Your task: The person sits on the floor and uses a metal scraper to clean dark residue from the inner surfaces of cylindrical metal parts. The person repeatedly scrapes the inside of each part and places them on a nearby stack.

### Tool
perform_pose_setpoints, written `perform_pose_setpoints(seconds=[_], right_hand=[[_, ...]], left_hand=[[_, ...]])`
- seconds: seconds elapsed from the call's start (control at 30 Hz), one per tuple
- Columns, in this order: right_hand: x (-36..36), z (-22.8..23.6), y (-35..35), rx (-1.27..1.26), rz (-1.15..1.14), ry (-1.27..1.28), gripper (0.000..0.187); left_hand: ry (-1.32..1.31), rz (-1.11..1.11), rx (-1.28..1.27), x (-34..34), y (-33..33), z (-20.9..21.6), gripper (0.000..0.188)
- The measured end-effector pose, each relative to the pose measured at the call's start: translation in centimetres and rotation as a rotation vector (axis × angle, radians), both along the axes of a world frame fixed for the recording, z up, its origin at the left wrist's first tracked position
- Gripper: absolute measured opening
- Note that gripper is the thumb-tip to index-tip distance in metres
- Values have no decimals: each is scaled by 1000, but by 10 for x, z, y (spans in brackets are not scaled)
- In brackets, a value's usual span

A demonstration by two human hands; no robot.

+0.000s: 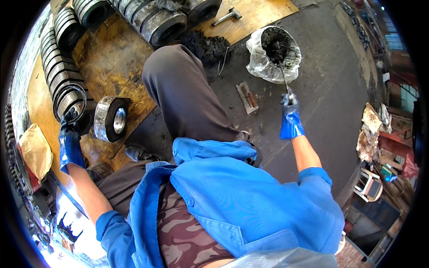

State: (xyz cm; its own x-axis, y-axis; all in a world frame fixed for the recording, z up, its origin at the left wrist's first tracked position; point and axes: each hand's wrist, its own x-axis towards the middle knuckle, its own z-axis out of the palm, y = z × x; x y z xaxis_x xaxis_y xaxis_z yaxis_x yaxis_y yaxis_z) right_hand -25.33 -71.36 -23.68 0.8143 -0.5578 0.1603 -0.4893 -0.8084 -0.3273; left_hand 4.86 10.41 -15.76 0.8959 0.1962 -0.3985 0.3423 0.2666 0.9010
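My left hand (69, 131), in a dark-stained blue rubber glove, has its fingers closed on the lower edge of a thin black ring (85, 98). Behind that ring lies the near end of a long row of thick metal rings (60, 76). One separate thick ring (103, 118) stands on its side to the right of this hand. My right hand (290, 109), gloved alike, grips a thin dark rod (283, 76). The rod's far end reaches into a plastic-lined bucket (259, 62) with black, grease-like matter (275, 47) inside; its tip cannot be made out.
A plastering trowel (247, 97) lies on the dark floor (321, 89) between my knee and the bucket. Black fibrous stuff (208, 47) lies beyond my knee. On the wooden board (120, 49) are more ring rows and a hammer (228, 16). A white stool (368, 185) stands far right.
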Motion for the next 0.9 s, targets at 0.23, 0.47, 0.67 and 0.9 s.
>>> perform_pose_setpoints(seconds=[0.23, 0.47, 0.67, 0.9], right_hand=[[52, -68, -28, 1696, -549, -636, 56], [-3, -136, -15, 1726, -762, -810, 43], [-38, -83, -10, 1912, -731, -875, 40], [166, 84, 22, 1829, -4, -844, 40]], left_hand=[[-74, 69, -20, 7, -15, 8, 28], [-97, 138, -102, -7, -28, 17, 28], [-116, 159, -143, 6, -39, 23, 28], [-143, 151, -153, 5, -52, 40, 30]])
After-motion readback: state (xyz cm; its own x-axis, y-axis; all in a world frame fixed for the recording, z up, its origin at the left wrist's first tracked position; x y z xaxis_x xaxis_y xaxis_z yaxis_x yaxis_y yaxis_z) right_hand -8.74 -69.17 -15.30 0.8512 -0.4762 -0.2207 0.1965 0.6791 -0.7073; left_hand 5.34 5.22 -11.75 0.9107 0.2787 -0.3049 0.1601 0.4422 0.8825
